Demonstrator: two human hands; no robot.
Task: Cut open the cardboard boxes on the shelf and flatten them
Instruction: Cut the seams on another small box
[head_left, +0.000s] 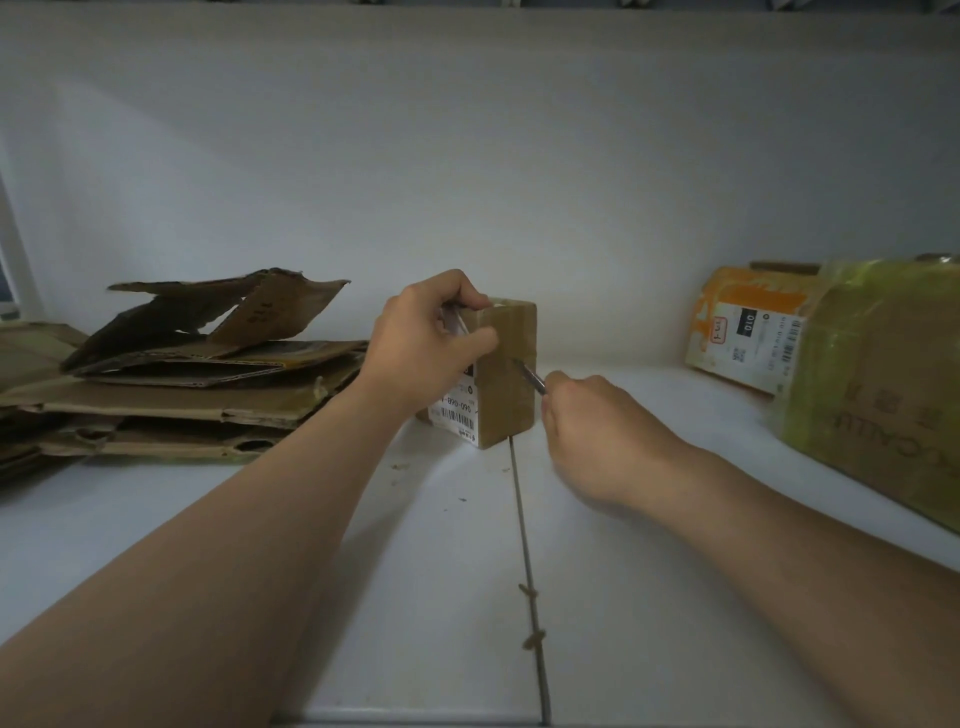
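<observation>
left hand grips the small upright brown cardboard box; your right hand holds a thin metal blade at its tape seam. mid-cut; next, draw down steadily.

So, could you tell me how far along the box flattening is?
Done: a pile of flattened cardboard lies at the left. In hand: the left hand grips the small box while the right hand holds a blade against its side. Left: the orange box and the green-taped box on the right look unflattened.
</observation>
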